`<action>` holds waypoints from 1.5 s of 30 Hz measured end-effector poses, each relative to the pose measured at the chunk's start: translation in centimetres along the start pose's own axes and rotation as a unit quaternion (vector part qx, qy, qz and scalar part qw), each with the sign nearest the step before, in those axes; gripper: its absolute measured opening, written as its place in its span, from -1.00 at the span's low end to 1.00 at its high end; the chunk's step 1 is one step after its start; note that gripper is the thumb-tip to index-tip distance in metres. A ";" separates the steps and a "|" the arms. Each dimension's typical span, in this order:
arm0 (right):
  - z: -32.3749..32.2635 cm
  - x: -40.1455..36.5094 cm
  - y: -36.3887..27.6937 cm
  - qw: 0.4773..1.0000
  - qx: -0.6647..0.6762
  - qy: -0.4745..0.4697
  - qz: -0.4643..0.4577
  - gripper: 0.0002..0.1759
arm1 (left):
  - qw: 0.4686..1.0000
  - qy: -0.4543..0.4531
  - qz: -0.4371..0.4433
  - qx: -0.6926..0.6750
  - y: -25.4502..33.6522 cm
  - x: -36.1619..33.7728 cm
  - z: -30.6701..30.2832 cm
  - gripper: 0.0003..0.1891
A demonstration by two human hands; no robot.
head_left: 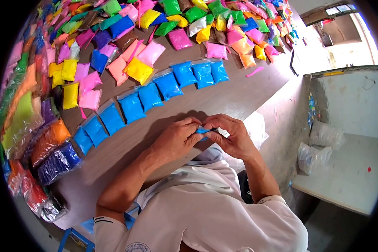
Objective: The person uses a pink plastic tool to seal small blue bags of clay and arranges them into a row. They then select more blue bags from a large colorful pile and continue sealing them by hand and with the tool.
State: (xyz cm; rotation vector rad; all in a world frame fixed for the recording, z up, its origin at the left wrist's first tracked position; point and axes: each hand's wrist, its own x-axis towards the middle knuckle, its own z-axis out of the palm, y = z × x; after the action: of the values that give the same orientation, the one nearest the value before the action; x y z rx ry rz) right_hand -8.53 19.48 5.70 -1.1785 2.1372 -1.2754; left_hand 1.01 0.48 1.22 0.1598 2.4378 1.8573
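Note:
Close in front of my chest, a small blue packet [202, 130] in clear plastic is pinched between both hands. My left hand [176, 136] grips its left side with thumb and fingers. On the other side my right hand [229, 134] has its fingertips closed on the same packet, which the fingers mostly cover. Beyond the hands, several flat blue packets [131, 106] lie in a curved row on the brown table [155, 130].
A large spread of colourful packets [180, 38] covers the table's far side. Bundled bags of packets [56, 138] line the left edge. A pink strip [255, 72] lies near the right edge. Clear plastic bags [313, 157] rest on a pale surface at right.

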 end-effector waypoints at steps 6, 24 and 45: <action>0.3 -0.7 -0.5 0.994 0.069 0.056 0.071 -0.77 | 1.000 0.017 0.016 -0.018 -0.8 0.0 0.4 -0.76; -1.3 0.1 -1.3 0.991 0.038 0.014 0.128 -0.82 | 1.000 0.010 0.004 -0.014 -0.2 0.0 0.0 -0.71; -0.5 0.1 -1.3 0.997 -0.063 0.009 0.043 -0.81 | 0.999 0.034 0.025 -0.007 -0.9 0.0 0.4 -0.71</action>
State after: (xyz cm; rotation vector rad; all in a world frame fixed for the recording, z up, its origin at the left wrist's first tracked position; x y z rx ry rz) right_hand -8.34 19.38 7.07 -1.1155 2.2838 -1.1327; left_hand 1.06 0.65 0.27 0.1596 2.4869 1.9318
